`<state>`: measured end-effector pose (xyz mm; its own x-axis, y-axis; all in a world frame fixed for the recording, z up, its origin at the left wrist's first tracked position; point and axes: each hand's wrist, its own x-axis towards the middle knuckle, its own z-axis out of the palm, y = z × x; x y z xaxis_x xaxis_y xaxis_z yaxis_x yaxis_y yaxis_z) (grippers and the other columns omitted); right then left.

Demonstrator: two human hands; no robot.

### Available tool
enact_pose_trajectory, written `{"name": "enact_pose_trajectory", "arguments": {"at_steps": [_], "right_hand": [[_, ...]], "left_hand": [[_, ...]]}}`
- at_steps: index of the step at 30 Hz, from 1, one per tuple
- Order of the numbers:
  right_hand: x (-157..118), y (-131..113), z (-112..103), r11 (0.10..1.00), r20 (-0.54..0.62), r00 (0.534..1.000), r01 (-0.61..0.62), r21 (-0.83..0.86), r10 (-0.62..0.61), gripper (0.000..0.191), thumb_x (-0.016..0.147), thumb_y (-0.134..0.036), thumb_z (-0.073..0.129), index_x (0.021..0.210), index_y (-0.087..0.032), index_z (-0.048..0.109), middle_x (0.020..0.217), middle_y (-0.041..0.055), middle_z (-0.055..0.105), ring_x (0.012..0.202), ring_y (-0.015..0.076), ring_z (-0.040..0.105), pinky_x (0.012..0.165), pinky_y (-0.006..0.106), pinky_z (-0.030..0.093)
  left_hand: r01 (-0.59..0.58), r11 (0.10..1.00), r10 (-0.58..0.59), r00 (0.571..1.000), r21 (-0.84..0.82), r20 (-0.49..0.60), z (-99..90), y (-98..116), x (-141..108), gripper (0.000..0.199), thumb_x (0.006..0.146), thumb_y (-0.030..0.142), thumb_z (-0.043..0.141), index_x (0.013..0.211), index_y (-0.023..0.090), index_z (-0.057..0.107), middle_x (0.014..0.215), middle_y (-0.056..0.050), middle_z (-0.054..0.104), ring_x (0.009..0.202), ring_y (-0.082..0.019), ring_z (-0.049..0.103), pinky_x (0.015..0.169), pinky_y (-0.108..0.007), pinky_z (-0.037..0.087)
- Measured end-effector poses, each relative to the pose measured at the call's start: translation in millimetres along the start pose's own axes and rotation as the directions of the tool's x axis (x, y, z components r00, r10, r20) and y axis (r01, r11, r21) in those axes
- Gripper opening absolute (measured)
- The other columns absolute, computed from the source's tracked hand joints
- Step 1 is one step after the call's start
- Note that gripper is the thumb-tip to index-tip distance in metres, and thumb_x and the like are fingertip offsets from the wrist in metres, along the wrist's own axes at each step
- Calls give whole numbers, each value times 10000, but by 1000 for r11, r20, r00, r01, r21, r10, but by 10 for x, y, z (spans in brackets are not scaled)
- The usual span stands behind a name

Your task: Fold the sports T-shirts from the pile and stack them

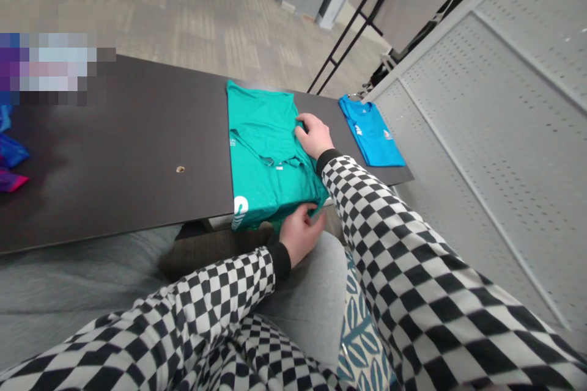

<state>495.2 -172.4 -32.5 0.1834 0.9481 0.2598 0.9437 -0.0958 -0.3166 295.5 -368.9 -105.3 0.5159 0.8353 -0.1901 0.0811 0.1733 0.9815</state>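
Observation:
A green T-shirt (pixel 257 180) lies partly folded on the dark table, its neckline near the middle and a white print at its lower left corner. Part of it hangs over the table's near edge. My left hand (pixel 301 233) is closed at that hanging edge, fingers pinching the cloth by the lower right corner. Higher up, my right hand (pixel 315 134) has its thumb and curled fingers on the shirt's right side, gripping the fabric there; some of its fingers are hidden. To the right, a folded blue T-shirt (pixel 373 131) lies flat near the table's end.
The dark tabletop (pixel 123 146) has a small hole toward its near edge. Blue and purple cloth (pixel 11 156) lies at the far left, beside a pixelated patch. A grey perforated panel (pixel 518 116) borders the right side. Black metal poles (pixel 348 36) stand beyond the table.

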Motion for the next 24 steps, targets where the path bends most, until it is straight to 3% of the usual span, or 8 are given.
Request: {"name": "enact_pose_trajectory", "arguments": {"at_steps": [2, 5, 9, 13, 16, 18, 20, 24], "right_hand": [[-6, -16, -13, 1000, 4, 1000, -2, 11, 2, 470, 963, -389, 534, 1356, -257, 754, 1512, 103, 737, 1429, 358, 644, 1289, 601, 439], [-15, -42, -33, 1000, 9, 1000, -10, 17, 10, 474, 962, -383, 535, 1362, -255, 756, 1512, 107, 736, 1432, 364, 642, 1294, 614, 431], [-18, -46, -32, 1000, 7, 1000, -7, 17, 7, 461, 967, -370, 550, 1363, -261, 760, 1516, 101, 738, 1438, 363, 639, 1298, 616, 431], [-9, -11, -8, 1000, -5, 1000, 1, 8, -1, 442, 976, -354, 569, 1361, -257, 762, 1505, 98, 746, 1423, 357, 654, 1287, 615, 454], [11, 40, 9, 1000, 0, 1000, 8, 12, -8, 450, 970, -356, 579, 1366, -255, 767, 1519, 93, 741, 1437, 355, 651, 1291, 600, 462], [31, 85, 24, 999, -1, 1000, 7, 35, -7, 461, 948, -361, 589, 1355, -258, 780, 1520, 80, 744, 1437, 350, 658, 1293, 580, 470], [52, 130, 41, 997, -6, 1000, -3, 71, 4, 461, 937, -369, 581, 1331, -268, 798, 1503, 58, 757, 1427, 337, 673, 1294, 558, 480], [74, 189, 71, 995, -17, 1000, -11, 102, 13, 462, 922, -374, 572, 1302, -273, 814, 1485, 40, 768, 1420, 319, 687, 1291, 522, 495]], "left_hand": [[18, 1000, -18, 1000, 22, 8, 68, 70, 83, 453, 940, 551, 815, 1232, 204, 830, 698, 26, 654, 650, -164, 570, 656, -307, 381], [56, 998, -56, 998, 4, 1, 170, 128, 191, 383, 956, 547, 786, 1063, 187, 864, 744, -15, 713, 674, -167, 590, 664, -312, 395], [36, 997, -37, 999, -74, -9, 166, 118, 159, 282, 993, 434, 702, 872, 195, 792, 685, 13, 644, 637, -144, 529, 634, -301, 360], [-103, 986, 104, 995, -135, 1, -83, 96, -7, 290, 1024, 376, 613, 781, 222, 642, 654, 43, 493, 650, -143, 468, 631, -290, 346], [-289, 957, 290, 957, -13, 6, -336, 104, -95, 325, 1031, 346, 601, 731, 231, 555, 731, 11, 521, 744, -165, 509, 732, -306, 405], [-353, 935, 353, 936, 40, -7, -449, 112, -136, 333, 1039, 341, 589, 731, 233, 521, 785, -8, 552, 802, -177, 534, 800, -317, 430], [-322, 947, 322, 947, 5, -23, -478, 115, -176, 333, 1064, 357, 556, 757, 237, 507, 785, -3, 547, 792, -171, 532, 795, -312, 435], [-89, 967, 74, 995, -237, -71, -327, 122, -224, 269, 1054, 464, 592, 905, 245, 544, 764, 33, 530, 705, -148, 518, 680, -279, 426]]}}
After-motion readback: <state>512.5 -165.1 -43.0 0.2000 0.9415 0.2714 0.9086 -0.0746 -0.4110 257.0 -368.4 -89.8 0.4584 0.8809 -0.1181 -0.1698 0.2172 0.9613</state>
